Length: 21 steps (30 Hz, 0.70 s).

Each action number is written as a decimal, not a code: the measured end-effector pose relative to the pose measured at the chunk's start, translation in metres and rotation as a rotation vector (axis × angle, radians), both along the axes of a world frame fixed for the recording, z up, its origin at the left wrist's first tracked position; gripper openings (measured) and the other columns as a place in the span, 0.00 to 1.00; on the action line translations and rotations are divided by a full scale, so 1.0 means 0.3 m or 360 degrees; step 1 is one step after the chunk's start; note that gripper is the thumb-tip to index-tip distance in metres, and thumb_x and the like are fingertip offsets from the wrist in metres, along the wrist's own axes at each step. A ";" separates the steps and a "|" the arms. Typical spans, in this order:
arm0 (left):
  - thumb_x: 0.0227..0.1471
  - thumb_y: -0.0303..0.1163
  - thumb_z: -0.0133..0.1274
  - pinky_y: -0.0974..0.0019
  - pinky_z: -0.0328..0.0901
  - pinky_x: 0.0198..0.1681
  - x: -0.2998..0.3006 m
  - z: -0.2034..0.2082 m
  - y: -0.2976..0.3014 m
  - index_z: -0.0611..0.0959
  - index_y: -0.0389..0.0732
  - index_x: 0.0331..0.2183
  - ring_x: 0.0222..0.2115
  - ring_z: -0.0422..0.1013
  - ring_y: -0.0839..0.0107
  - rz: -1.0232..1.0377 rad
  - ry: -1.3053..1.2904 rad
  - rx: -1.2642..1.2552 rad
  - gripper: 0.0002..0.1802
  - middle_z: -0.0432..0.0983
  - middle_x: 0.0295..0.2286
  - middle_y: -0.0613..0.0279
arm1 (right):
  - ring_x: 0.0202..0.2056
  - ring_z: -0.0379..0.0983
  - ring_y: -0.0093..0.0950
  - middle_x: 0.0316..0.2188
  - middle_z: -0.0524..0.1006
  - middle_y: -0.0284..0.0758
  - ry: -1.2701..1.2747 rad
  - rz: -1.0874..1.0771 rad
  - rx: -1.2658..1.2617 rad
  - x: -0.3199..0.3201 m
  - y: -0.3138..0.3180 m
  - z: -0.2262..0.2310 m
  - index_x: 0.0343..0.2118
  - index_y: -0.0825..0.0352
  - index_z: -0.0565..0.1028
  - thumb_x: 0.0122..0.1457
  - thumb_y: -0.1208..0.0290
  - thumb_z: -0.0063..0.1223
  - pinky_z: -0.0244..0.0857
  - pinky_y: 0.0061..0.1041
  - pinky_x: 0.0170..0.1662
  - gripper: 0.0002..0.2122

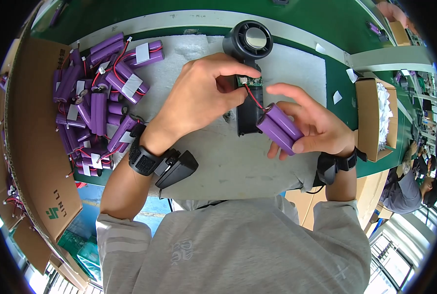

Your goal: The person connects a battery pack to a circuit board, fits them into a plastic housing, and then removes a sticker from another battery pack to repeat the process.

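Clasping purple battery pack (280,128) in right hand (322,122). Touching black fan (246,116) at its circuit board (256,81) with left hand (198,94); cannot tell whether clamped

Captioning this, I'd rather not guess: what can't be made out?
All in the head view:
- Board, upper edge: under the left fingers.
- Plug: too small to tell whether fully seated.
- Battery pack, underside: facing away, hidden by the pack itself.
- Box, floor: covered by white scraps.
- Co-worker, far right: too small for details.
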State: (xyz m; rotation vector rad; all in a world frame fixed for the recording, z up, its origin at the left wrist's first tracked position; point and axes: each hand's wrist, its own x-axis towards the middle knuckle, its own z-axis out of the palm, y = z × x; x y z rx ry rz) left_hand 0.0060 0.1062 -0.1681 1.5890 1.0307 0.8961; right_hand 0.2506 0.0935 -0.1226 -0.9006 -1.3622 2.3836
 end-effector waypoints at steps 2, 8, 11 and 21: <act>0.43 0.20 0.57 0.69 0.69 0.31 0.002 -0.002 0.002 0.84 0.42 0.39 0.24 0.74 0.71 -0.0015 -0.0020 0.0020 0.17 0.77 0.31 0.59 | 0.38 0.78 0.41 0.44 0.68 0.42 0.0215 0.0026 -0.0058 0.007 -0.004 -0.033 0.65 0.60 0.44 0.47 0.86 0.55 0.74 0.32 0.38 0.44; 0.41 0.23 0.61 0.70 0.69 0.30 0.001 -0.004 0.006 0.85 0.42 0.38 0.23 0.73 0.71 -0.0005 0.0080 0.0130 0.17 0.77 0.29 0.59 | 0.38 0.78 0.41 0.41 0.68 0.39 0.0349 0.0071 -0.0113 -0.005 -0.010 -0.018 0.65 0.59 0.43 0.41 0.90 0.57 0.74 0.35 0.38 0.48; 0.41 0.24 0.62 0.70 0.69 0.29 -0.003 -0.008 0.003 0.85 0.42 0.38 0.23 0.73 0.71 0.0013 0.0124 0.0193 0.16 0.77 0.28 0.59 | 0.37 0.79 0.42 0.42 0.68 0.39 -0.0090 -0.0164 -0.0207 -0.019 -0.002 0.040 0.65 0.60 0.47 0.36 0.87 0.62 0.74 0.35 0.38 0.50; 0.39 0.25 0.63 0.68 0.69 0.27 0.002 -0.011 -0.009 0.86 0.43 0.36 0.22 0.74 0.68 0.0084 0.0179 0.0284 0.16 0.78 0.28 0.58 | 0.49 0.71 0.36 0.50 0.68 0.39 -0.0069 -0.0350 0.0157 0.005 0.017 -0.027 0.57 0.71 0.62 0.29 0.77 0.70 0.69 0.30 0.47 0.44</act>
